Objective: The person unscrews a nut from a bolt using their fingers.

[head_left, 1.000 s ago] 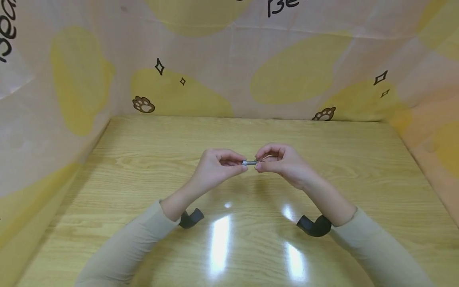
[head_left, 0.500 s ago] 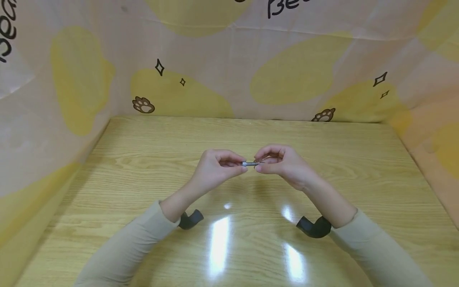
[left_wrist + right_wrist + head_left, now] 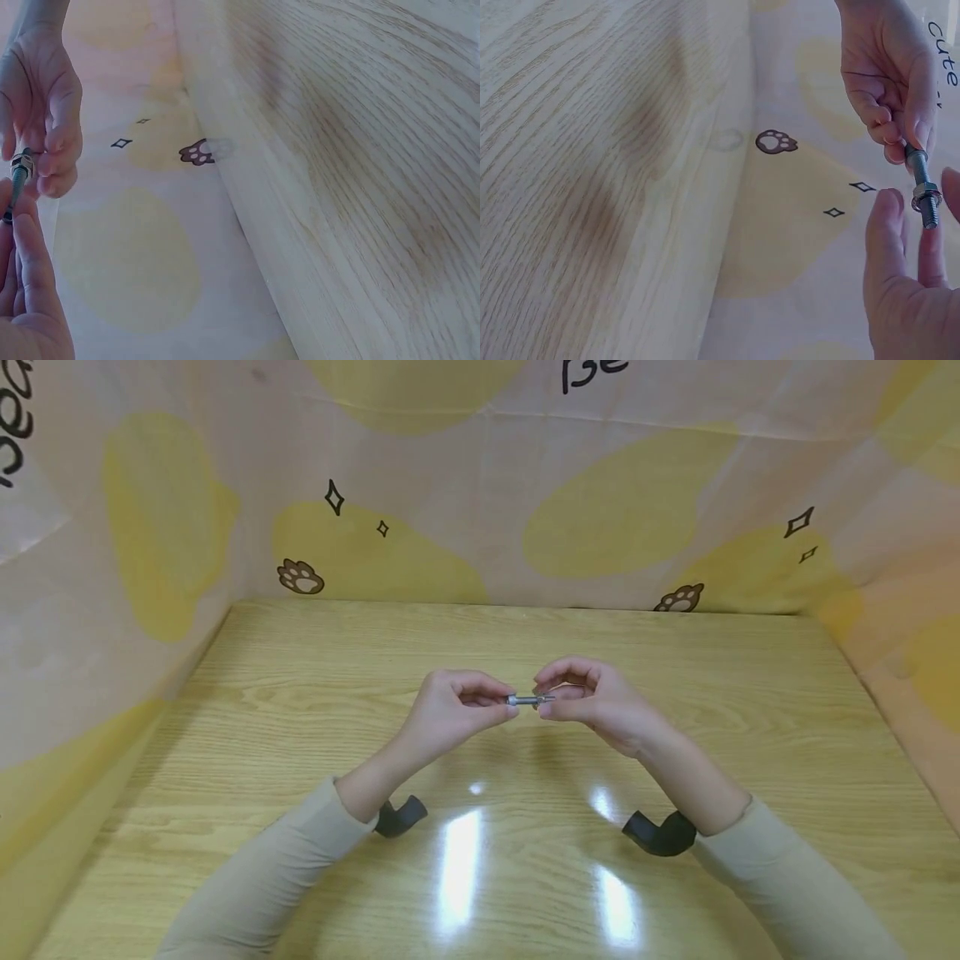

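Note:
My left hand (image 3: 453, 706) pinches the head of a metal bolt (image 3: 525, 700) between thumb and fingertips, holding it level above the table. A hex nut (image 3: 925, 192) with a washer-like ring against it sits partway along the bolt, and the threaded tip sticks out past it. Around that end is my right hand (image 3: 592, 702), thumb and index finger spread on either side of the nut. The right wrist view shows gaps between these fingertips and the nut, with another finger behind the tip. In the left wrist view the nut (image 3: 22, 162) appears between the parted right fingers.
Below the hands lies a glossy wood-grain table (image 3: 360, 643) with bright reflections. A printed fabric (image 3: 420, 510) with yellow patches and paw marks hangs behind and along both sides. A black curved piece (image 3: 660, 833) sits at the right wrist, a similar black piece (image 3: 401, 816) at the left.
The right thumb and fingers have shifted and parted slightly around the nut, leaving more of it and the bolt's tip showing. The left hand keeps its hold on the bolt head.

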Available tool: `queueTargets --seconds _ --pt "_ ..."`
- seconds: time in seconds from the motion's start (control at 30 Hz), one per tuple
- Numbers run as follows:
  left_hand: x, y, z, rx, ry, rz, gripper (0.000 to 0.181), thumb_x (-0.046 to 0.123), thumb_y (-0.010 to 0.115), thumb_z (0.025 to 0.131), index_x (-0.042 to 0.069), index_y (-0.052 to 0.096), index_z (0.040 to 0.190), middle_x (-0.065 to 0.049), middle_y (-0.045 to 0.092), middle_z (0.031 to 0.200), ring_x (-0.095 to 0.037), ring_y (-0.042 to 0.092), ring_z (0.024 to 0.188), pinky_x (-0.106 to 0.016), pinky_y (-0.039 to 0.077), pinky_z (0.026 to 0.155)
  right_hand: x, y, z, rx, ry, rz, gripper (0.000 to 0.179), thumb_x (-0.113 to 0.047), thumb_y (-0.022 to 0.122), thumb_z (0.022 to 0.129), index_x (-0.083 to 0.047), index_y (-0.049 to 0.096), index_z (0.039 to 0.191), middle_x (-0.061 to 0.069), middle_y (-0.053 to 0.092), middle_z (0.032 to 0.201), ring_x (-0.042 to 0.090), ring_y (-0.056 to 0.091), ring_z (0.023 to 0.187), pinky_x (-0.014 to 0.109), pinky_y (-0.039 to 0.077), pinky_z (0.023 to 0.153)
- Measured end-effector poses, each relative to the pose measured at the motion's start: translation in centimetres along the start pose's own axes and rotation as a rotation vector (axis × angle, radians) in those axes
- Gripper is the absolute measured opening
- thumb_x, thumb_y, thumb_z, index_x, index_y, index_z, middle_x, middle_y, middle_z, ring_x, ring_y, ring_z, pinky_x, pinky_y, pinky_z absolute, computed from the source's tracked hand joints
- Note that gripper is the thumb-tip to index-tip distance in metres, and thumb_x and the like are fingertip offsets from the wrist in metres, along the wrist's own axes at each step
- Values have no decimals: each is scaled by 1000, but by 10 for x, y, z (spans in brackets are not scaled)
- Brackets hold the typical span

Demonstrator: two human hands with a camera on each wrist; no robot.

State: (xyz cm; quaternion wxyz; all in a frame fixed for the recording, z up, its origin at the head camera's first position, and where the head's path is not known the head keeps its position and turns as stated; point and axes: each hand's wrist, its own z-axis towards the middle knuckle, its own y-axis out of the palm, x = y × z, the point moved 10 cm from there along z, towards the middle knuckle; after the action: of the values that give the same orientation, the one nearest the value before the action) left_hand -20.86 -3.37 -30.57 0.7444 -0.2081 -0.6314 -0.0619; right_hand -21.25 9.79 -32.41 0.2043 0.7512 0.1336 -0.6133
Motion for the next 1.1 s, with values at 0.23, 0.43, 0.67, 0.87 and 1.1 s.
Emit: queueTargets --seconds 0.23,0.43,0.67,0.87,1.1 --pt "4 0 0 4 6 -2 16 8 73 80 0 70 93 -7 70 85 -18 67 73 -31 56 69 5 4 -1 -7 68 41 12 -6 51 94 -6 62 89 6 65 75 13 64 63 24 56 63" --pt "4 0 -1 6 1 0 16 9 73 80 0 71 93 -7 70 86 -18 67 73 -31 56 70 4 3 -1 -9 35 20 6 -1 55 91 -4 60 91 6 65 78 13 64 68 25 55 68" --pt "3 -1 1 10 -2 1 16 8 74 79 0 71 93 -7 69 85 -18 67 72 -31 56 69 1 1 -1 -4 20 -8 8 -3 58 90 -4 59 99 7 62 89 16 65 76 29 55 75" --pt "5 -3 2 17 4 0 16 10 74 79 2 71 93 -6 70 85 -18 66 73 -31 56 69 2 5 0 -9 53 14 8 -9 52 95 -5 59 93 6 65 77 14 65 66 26 56 66" --pt "2 -1 2 13 -21 -9 16 10 74 79 2 71 93 -6 69 85 -19 67 73 -32 56 69 -5 2 -2 -12 -28 -10 16 7 60 84 -5 59 96 8 63 92 15 65 79 29 54 79"
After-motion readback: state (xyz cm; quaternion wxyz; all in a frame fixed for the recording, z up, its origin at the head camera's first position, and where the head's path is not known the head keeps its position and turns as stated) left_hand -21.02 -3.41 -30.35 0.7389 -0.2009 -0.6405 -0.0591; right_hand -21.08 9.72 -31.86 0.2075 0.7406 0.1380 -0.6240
